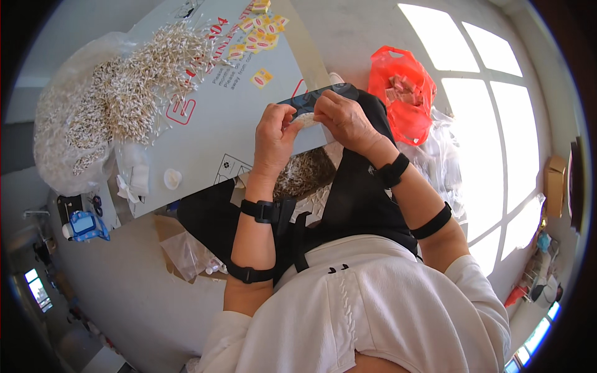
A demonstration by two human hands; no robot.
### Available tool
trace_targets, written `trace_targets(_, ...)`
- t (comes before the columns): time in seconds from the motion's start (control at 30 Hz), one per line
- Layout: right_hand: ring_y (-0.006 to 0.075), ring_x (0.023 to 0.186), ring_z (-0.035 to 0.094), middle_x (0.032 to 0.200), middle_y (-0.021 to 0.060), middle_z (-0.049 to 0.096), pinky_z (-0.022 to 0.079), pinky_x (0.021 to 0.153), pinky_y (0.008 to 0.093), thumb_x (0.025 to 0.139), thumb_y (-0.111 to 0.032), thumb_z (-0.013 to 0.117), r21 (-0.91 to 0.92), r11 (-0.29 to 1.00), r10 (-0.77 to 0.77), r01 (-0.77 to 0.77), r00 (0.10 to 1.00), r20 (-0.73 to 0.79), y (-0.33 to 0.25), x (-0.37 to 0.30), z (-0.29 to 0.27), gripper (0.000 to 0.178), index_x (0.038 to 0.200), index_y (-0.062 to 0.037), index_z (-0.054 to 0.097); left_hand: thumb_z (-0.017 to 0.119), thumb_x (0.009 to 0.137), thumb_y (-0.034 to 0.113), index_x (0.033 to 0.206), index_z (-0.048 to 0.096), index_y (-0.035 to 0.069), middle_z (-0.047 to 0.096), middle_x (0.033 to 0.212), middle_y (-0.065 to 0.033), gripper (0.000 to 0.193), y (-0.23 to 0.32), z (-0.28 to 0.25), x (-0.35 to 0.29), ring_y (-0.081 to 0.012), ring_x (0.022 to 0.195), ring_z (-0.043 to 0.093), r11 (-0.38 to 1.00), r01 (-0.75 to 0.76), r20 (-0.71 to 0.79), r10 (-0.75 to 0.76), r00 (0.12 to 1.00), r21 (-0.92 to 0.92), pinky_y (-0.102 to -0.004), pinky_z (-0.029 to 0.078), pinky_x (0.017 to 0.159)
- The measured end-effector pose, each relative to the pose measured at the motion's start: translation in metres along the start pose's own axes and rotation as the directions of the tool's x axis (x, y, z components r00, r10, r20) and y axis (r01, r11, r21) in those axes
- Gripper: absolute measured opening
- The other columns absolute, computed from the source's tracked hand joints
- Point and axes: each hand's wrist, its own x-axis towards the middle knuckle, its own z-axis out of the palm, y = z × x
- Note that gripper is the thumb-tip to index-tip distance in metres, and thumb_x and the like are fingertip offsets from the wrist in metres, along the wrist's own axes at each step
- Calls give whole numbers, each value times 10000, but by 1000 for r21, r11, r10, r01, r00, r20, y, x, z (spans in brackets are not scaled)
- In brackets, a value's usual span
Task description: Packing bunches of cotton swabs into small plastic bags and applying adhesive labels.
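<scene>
My left hand (275, 133) and my right hand (341, 115) meet at the table's near right edge, fingers pinched. Between them they hold a dark blue, glossy plastic packet (302, 102). A whitish bundle (306, 119), perhaps cotton swabs, shows between my fingertips at its lower side; my fingers cover part of it. To the left, a big heap of loose cotton swabs (134, 93) spills from a clear plastic bag (51, 133) onto the table. Several small yellow and white labels or packets (261, 34) lie at the table's far side, with a single one (262, 78) nearer my hands.
The table (205, 133) has a grey printed surface. Below its edge, a box of swabs (306, 174) sits by my lap. A red plastic bag (404, 93) with pinkish packs stands on the floor at right. A blue packet (87, 225) and a small white cup (172, 179) are at left.
</scene>
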Motion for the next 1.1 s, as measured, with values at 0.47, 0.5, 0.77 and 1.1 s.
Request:
trace_targets(0.47, 319, 820, 590, 857, 99, 539, 482, 687, 414, 836, -70, 640, -206, 966, -170, 159, 985, -34, 5, 4, 6, 109, 842, -64, 531, 707, 761, -27, 827, 548, 18, 546, 818, -106, 177, -4, 6, 6, -305, 787, 589, 918, -273, 76, 262, 962, 288, -415, 492, 655)
trace_targets(0.5, 322, 818, 586, 855, 99, 535, 481, 689, 418, 834, -72, 642, -166, 982, -104, 94, 993, -50, 3, 1, 7, 114, 839, -64, 529, 711, 757, -20, 827, 550, 19, 544, 815, -104, 179, 1, 3, 6, -302, 782, 588, 913, -301, 99, 285, 953, 274, -413, 491, 653)
trace_targets(0.77, 329, 826, 583, 855, 105, 532, 481, 689, 417, 834, -84, 656, -61, 998, -14, 15, 1000, 6, 1, -2, 14, 132, 862, -62, 529, 691, 773, -10, 831, 526, 21, 553, 812, -105, 178, -4, -2, 13, -317, 796, 593, 872, -312, 210, 248, 946, 378, -422, 492, 656)
trace_targets(1.1, 340, 885, 620, 877, 125, 585, 498, 743, 434, 851, -122, 645, -199, 979, -21, 42, 994, 107, -1, 13, 8, 124, 862, -46, 547, 634, 870, 31, 860, 483, 18, 579, 833, -164, 153, -8, -6, 15, -398, 763, 600, 900, -250, 221, 178, 959, 358, -469, 473, 645)
